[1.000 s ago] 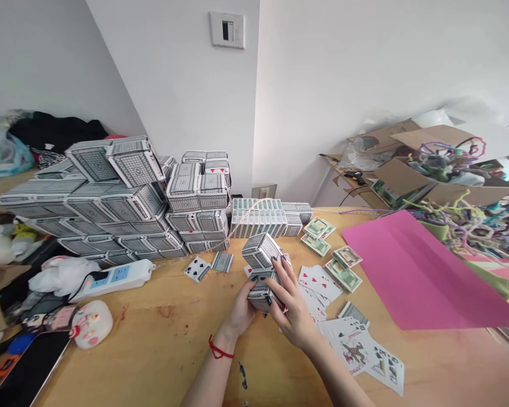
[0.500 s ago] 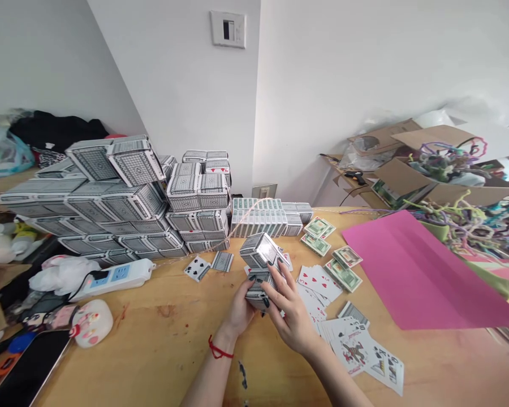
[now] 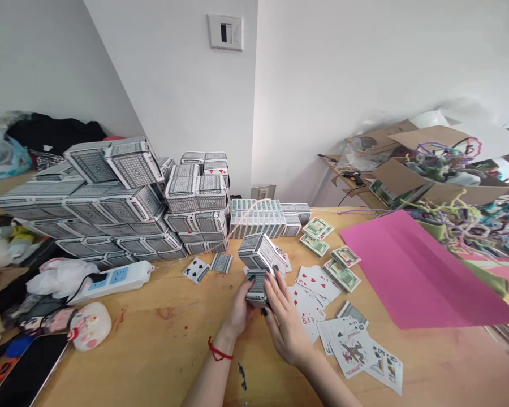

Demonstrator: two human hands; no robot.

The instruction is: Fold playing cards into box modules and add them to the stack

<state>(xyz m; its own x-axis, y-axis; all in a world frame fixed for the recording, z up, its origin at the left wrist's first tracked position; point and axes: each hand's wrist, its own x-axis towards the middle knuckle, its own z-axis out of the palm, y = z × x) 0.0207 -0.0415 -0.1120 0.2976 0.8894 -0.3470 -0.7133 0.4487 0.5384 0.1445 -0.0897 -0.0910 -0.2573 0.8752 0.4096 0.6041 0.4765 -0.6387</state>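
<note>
You hold a joined pair of playing-card blocks over the table (image 3: 152, 356), near its middle; take every clock direction from that pair. The lower block (image 3: 255, 285) sits in your left hand (image 3: 238, 314), which comes in from seven o'clock with a red cord (image 3: 219, 351) at its wrist. Your left thumb presses the lower block's patterned face; your other left fingers are hidden beneath, so their spacing cannot be told. The upper block (image 3: 254, 250) leans at twelve o'clock on the lower one.

Your right hand (image 3: 285, 322) lies at five o'clock, its fingers nearly straight and close together along the pair's right side, the thumb apart near the lower block's bottom edge. Whether it grips or only steadies cannot be told. A second ago those fingers were spread across the lower block; now they have drawn back to the right, and more of that block's face shows. The diamond cards (image 3: 307, 302) at four o'clock are less covered too.

The joker (image 3: 352, 351) also lies at four o'clock, farther out, and the heart cards (image 3: 316, 281) at three, as before. The spade card (image 3: 195, 269) stays at nine, and the stacked card blocks (image 3: 136, 195) stand toward ten.
</note>
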